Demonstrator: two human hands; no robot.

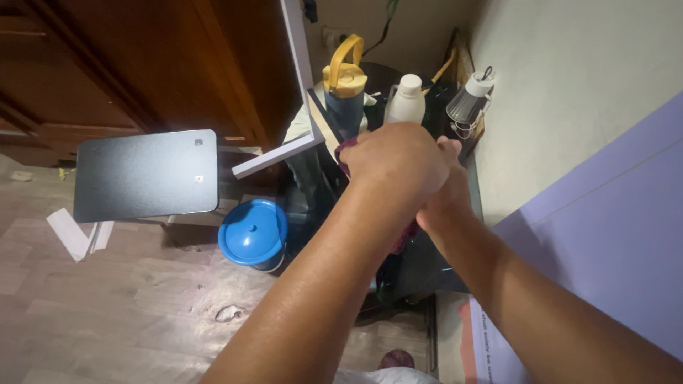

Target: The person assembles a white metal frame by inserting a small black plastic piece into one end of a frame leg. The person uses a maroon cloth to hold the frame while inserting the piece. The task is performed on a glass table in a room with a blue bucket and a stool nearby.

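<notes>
My left hand (395, 160) is closed in a fist around a dark maroon cloth (346, 151), of which only small bits show at the knuckles and below the wrist. My right hand (447, 186) is pressed against the left from behind, its fingers curled on the same cloth; most of it is hidden. Both hands hover over a cluttered dark surface (413, 267), just in front of a blue bottle with a yellow lid (344, 89) and a white bottle (406, 99).
A small white lamp (469, 99) hangs at the cream wall on the right. A blue round lid on a container (252, 231) and a dark grey rectangular panel (146, 174) stand on the wooden floor at left. A lilac board (605, 235) leans at right; a brown wooden door (142, 64) stands behind.
</notes>
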